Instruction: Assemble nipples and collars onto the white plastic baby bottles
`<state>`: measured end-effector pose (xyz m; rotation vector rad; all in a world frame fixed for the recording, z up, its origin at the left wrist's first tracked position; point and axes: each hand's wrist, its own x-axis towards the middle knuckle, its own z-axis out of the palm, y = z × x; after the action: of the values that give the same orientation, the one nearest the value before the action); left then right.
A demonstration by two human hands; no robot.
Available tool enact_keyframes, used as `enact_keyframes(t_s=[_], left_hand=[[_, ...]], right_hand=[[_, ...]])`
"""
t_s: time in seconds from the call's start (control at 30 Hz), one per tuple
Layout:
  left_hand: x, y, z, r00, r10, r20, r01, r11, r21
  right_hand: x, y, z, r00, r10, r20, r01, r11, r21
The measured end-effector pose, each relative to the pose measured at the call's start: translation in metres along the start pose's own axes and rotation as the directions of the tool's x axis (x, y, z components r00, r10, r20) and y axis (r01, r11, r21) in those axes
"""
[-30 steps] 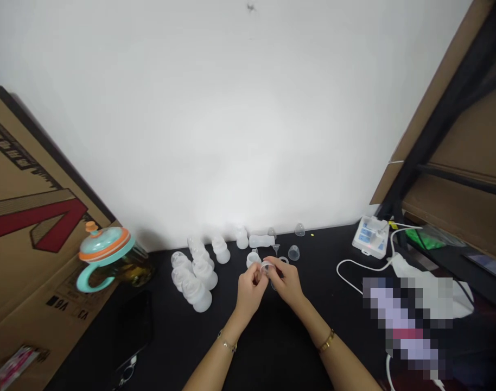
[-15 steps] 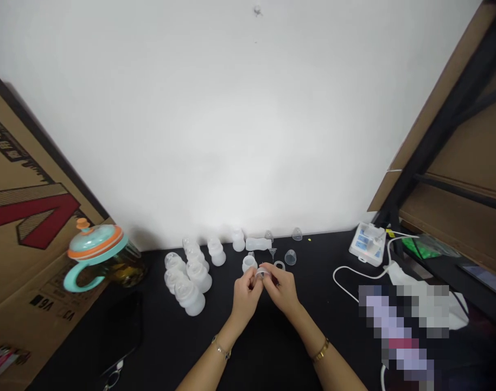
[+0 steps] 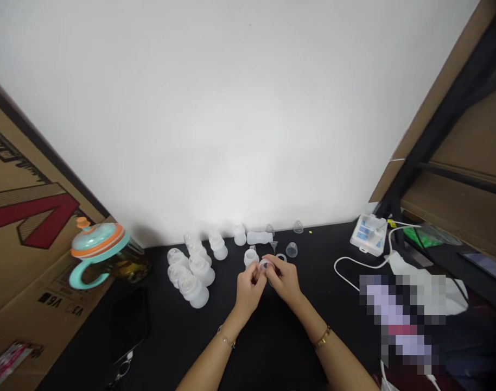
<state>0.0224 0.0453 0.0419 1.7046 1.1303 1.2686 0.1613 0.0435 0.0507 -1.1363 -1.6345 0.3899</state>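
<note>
In the head view, the left hand (image 3: 249,289) and the right hand (image 3: 286,279) met over the black surface (image 3: 272,347), short of its back edge, and both grasped a small pale ring (image 3: 266,264) between bent fingertips; whether the ring touched the surface could not be told. Just beyond the left hand stood an open white bottle (image 3: 250,258), upright, and beyond the right hand a loose ring (image 3: 281,258) lay partly hidden by the fingers. A funnel-like clear piece (image 3: 274,246) was near them, with a clear dome (image 3: 291,250) to its right. Along the back edge, from left to right, came an upright bottle (image 3: 240,235), a bottle lying on its side (image 3: 259,238) and, further right, another clear dome (image 3: 298,227). Toward the surface's left side stood a cluster of capped bottles (image 3: 197,293); farther left was a jug (image 3: 129,265) with a turquoise handle. A white box (image 3: 369,234) sat near the back right corner.
</note>
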Motion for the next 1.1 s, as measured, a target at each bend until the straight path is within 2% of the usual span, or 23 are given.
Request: enact_keyframes(t_s=[0.43, 0.67, 0.93, 1.1], left_hand=[[0.001, 0.001, -0.002, 0.999, 0.018, -0.031, -0.016, 0.997, 0.076], [-0.001, 0.001, -0.002, 1.0, -0.005, -0.007, 0.005, 0.998, 0.063], [-0.001, -0.003, -0.002, 0.998, 0.056, 0.038, -0.056, 0.998, 0.019], [0.001, -0.009, -0.001, 0.996, 0.086, 0.027, -0.087, 0.996, 0.032]], right_hand=[[-0.001, -0.002, 0.0, 1.0, -0.006, 0.007, 0.006, 1.0, 0.005], [0.0, -0.004, -0.002, 1.0, -0.022, -0.011, 0.021, 1.0, -0.004], [0.0, -0.003, -0.001, 0.997, -0.063, -0.034, 0.063, 0.998, -0.023], [-0.001, -0.002, -0.001, 0.994, -0.099, -0.037, 0.098, 0.995, -0.028]])
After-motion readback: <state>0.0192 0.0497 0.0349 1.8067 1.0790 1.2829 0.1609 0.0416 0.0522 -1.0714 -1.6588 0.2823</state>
